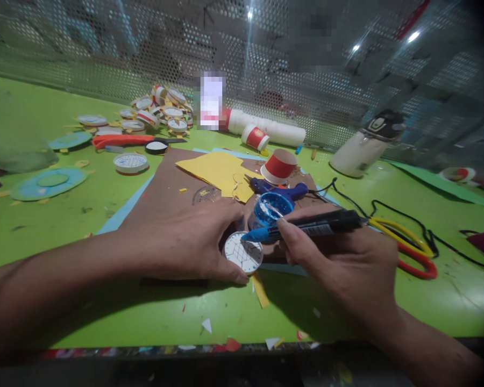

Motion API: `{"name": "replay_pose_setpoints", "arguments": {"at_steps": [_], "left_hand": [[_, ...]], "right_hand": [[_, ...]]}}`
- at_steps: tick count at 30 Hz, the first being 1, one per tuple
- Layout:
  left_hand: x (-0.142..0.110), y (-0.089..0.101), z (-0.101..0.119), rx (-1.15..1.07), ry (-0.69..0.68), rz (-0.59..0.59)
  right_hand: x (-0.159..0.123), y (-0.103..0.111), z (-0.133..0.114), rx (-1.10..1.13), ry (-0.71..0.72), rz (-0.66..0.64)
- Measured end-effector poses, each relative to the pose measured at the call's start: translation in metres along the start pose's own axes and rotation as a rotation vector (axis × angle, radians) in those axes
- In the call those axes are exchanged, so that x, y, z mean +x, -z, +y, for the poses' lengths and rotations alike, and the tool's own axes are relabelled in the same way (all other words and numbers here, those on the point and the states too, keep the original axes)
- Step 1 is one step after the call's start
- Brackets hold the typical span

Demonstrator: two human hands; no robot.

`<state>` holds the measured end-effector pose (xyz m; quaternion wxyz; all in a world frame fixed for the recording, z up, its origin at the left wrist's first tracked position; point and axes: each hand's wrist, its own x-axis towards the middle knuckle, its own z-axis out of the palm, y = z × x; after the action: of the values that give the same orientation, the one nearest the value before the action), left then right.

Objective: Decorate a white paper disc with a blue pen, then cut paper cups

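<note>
My left hand [210, 242] grips a small round white paper-cup base [244, 257] by its edge, thumb in front. Black lines form a pattern on its face, with small blue dots around the rim. In my right hand [347, 263] is a black marker [318, 226] with a blue front end, its tip at the top of the cup base's face. Just beyond sits a small open pot [275, 207] smeared with blue paint. A thin pale stick [275, 210] runs from the pot toward my right fingers; whether they hold it is unclear.
Behind the pot lie a blue glue gun [280, 189], a red-and-white paper cup [279, 165] and yellow paper [212, 169] on a brown sheet [149, 207]. Scissors [417, 263] are right, a bottle [365, 145] back right. Several decorated discs [173, 113] pile back left.
</note>
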<state>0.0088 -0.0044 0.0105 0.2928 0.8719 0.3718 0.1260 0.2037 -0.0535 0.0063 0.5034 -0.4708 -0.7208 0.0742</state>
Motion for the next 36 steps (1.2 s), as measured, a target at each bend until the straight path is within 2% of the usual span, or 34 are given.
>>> {"name": "replay_pose_setpoints", "arguments": {"at_steps": [6,18,21,25,28,33,36], "left_hand": [[-0.001,0.002,0.002,0.011,-0.005,0.02],[0.001,0.004,0.005,0.073,0.042,0.013],[0.001,0.005,0.006,0.075,0.045,-0.019],[0.0,0.003,0.004,0.072,0.013,-0.001],[0.001,0.002,0.003,0.082,0.008,0.006],[0.0,0.005,0.005,0.057,-0.005,-0.012],[0.0,0.004,0.005,0.019,-0.042,0.011]], "right_hand": [[-0.001,-0.002,0.002,0.058,0.006,-0.058],[0.002,-0.003,-0.001,-0.036,0.117,-0.076],[0.003,-0.004,-0.001,-0.079,0.154,-0.07],[0.002,-0.006,0.002,-0.096,0.168,-0.067],[0.002,-0.007,0.003,-0.085,0.151,-0.038],[0.002,0.0,-0.003,-0.003,-0.026,0.081],[0.0,0.003,-0.004,-0.012,-0.022,0.129]]}}
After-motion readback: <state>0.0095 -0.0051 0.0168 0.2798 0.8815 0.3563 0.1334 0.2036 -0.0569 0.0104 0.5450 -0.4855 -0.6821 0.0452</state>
